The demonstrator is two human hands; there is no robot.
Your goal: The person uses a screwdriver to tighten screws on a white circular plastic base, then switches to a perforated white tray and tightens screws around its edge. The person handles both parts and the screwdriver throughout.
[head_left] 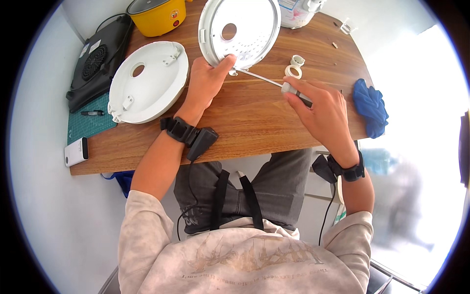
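The wooden table [254, 115] carries everything, and its far end is cut off by the top of the view. Two round white lids are in sight. The larger, a white outer lid [148, 81], lies flat on the table's left part, underside up. The second, a metal-lined inner lid [241, 30], stands tilted on its lower rim near the table's middle; its top is cut off by the frame. One black appliance [98, 61] lies at the left edge, half off the table, beside a green cutting mat [90, 122] with a small black pen-like thing on it. One yellow cooker pot [157, 16] is cropped at the top, as is a white container [298, 11] at the far right. One blue cloth [370, 107] hangs over the right edge. One white phone-like block [76, 151] sits at the near left corner. Two small white ring parts [294, 68] lie together behind the tool.

The left hand [205, 81] clamps the inner lid's lower rim, thumb on the face. The right hand [320, 110] is closed around one screwdriver [267, 80], its handle mostly hidden in the fingers. The tip meets the lid's bottom edge; what it touches there is too small to tell.
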